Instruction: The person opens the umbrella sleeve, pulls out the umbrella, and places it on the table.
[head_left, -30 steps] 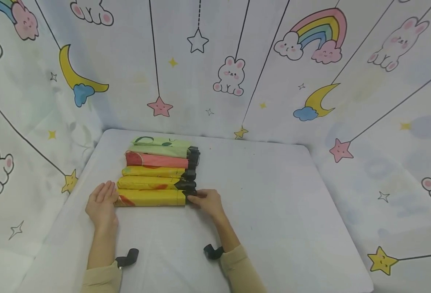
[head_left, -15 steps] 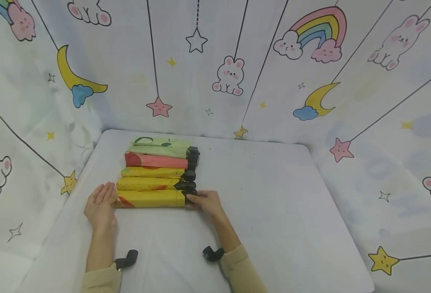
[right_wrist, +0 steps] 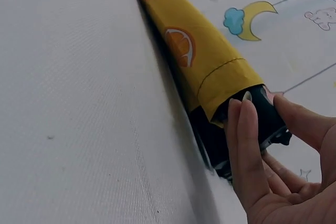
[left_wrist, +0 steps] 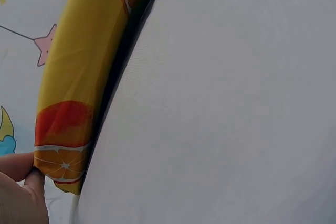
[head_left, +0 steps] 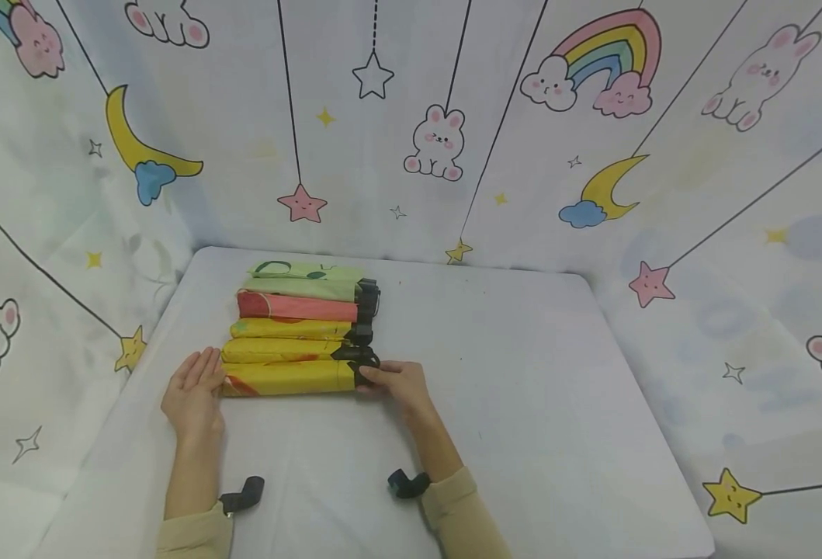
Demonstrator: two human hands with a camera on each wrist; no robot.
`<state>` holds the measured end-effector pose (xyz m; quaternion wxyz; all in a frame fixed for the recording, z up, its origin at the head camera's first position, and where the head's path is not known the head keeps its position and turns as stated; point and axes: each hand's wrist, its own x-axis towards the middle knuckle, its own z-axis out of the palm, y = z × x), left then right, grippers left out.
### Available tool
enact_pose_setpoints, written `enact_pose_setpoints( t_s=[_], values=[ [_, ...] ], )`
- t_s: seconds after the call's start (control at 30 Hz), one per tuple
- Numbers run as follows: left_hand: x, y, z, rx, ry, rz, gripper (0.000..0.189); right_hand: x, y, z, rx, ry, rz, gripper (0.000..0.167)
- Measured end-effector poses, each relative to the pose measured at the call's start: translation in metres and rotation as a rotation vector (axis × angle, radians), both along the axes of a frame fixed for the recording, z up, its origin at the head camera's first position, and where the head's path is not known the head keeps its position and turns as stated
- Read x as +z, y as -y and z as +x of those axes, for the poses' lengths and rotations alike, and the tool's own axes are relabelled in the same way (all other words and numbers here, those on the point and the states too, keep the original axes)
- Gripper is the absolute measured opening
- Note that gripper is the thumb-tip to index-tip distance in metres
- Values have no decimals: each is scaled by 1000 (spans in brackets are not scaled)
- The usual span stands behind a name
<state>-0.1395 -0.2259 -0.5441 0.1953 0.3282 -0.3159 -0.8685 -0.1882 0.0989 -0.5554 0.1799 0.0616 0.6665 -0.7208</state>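
Nearest the person, a yellow folded umbrella (head_left: 288, 379) in a fruit-print sleeve lies across the white table. My right hand (head_left: 398, 386) pinches its black handle end (right_wrist: 268, 114) between thumb and fingers. At the opposite end, my left hand (head_left: 192, 392) has its fingers extended against the sleeve's tip (left_wrist: 63, 163), which shows an orange slice. Directly behind lie two more yellow umbrellas (head_left: 281, 351) (head_left: 292, 329), then a red one (head_left: 299, 306) and a light green one (head_left: 306, 281). All are side by side, with black handles to the right.
The white table (head_left: 522, 411) has rounded corners and extends well to the right of the row. White cloth (head_left: 355, 155) printed with rabbits, stars and moons rises behind it and at both sides. A black wrist mount (head_left: 407, 484) juts inward from the right wrist.
The near umbrella's handle end has shifted slightly to the right and away from the person, together with the right hand. The left hand stays at the other end; the other umbrellas keep their places.
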Motion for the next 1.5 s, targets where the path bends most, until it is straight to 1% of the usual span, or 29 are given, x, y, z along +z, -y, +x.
enact_pose_setpoints(
  t_s=[0.17, 0.3, 0.53, 0.77, 0.9, 1.17, 1.3, 1.4, 1.5],
  values=[
    [-4, 0, 0, 4, -7, 10, 72, 4, -3, 3, 11, -34, 4, 39],
    [-4, -1, 1, 4, -2, 4, 70, 7, -5, 5, 9, -40, -5, 37],
    [-2, -1, 2, -4, -3, -7, 69, 8, -10, 6, 12, -27, -10, 38],
    [-3, 0, 1, -9, -2, 2, 69, 10, -15, 7, -3, -29, -29, 38],
    [-1, 0, 0, -8, 1, 15, 69, 10, -18, 7, -12, -24, -35, 38],
    [0, 0, 0, -21, 19, 15, 69, 13, -24, 8, -10, -9, -2, 41],
    [0, 1, -1, -12, 15, 26, 70, 13, -27, 9, -17, -10, -18, 40],
    [0, 2, -1, 5, 12, 42, 70, 11, -30, 9, -23, -13, -31, 39],
    [0, 3, -1, 13, 14, 39, 69, 9, -34, 8, -30, -18, -26, 38]
  ],
)
